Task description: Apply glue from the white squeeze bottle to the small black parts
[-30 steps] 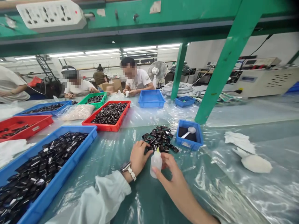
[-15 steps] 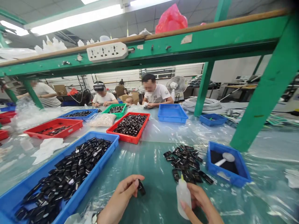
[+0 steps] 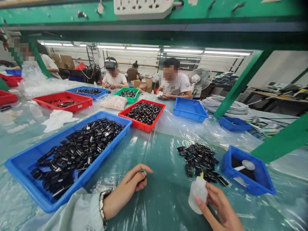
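Left hand [image 3: 131,187]: fingers pinched on a small black part [image 3: 143,175], near centre, right of the blue tray [image 3: 21,166]. Right hand [image 3: 220,208]: fingers clamped round a soft plastic bottle [image 3: 197,194], near right. Both likely light; bottle best held mid-body.

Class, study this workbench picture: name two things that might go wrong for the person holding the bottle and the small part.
1. The right hand holds the squeeze bottle tilted above the plastic sheet; a squeeze might drip liquid onto it.
2. The left hand pinches a small black part at the fingertips only; it may slip from that grip.
3. The loose pile of black parts lies close to the bottle and might get wetted or scattered.
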`<act>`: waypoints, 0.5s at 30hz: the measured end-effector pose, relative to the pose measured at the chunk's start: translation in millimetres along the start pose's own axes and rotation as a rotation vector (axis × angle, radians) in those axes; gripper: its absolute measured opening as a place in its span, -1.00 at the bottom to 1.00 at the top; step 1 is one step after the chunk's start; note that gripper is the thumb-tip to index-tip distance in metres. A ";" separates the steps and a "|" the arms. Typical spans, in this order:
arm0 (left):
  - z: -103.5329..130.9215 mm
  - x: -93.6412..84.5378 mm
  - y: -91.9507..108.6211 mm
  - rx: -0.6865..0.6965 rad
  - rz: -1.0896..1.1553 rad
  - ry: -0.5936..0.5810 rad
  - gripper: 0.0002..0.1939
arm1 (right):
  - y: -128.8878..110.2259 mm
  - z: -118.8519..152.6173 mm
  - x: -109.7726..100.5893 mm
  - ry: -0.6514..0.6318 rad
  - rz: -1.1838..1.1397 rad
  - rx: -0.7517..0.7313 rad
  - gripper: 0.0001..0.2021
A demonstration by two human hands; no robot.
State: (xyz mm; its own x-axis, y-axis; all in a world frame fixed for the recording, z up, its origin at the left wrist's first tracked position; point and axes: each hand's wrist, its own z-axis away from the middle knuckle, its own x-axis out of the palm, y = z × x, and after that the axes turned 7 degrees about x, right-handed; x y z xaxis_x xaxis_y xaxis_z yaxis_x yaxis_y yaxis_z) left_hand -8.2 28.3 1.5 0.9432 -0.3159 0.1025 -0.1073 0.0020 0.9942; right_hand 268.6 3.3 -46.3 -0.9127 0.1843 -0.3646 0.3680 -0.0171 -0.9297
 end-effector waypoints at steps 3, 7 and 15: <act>0.7 -1.8 -2.8 -0.031 -0.059 0.013 -0.76 | 4.2 3.6 -0.9 -0.012 0.033 0.012 -0.59; 2.3 0.1 -4.5 -0.038 -0.181 0.057 -0.76 | 4.4 7.4 -0.8 -0.013 0.073 0.047 -0.58; 18.3 7.2 3.9 0.053 -0.360 0.015 -0.71 | -34.4 19.2 -1.4 -0.121 0.009 0.180 -0.61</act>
State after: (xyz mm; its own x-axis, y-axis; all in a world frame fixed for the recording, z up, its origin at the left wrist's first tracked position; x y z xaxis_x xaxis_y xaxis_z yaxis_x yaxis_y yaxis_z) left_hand -7.5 8.7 5.5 0.9281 -0.2730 -0.2532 0.2169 -0.1562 0.9636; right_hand 253.7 -15.3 -14.9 -0.9283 0.0640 -0.3662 0.3482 -0.1951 -0.9169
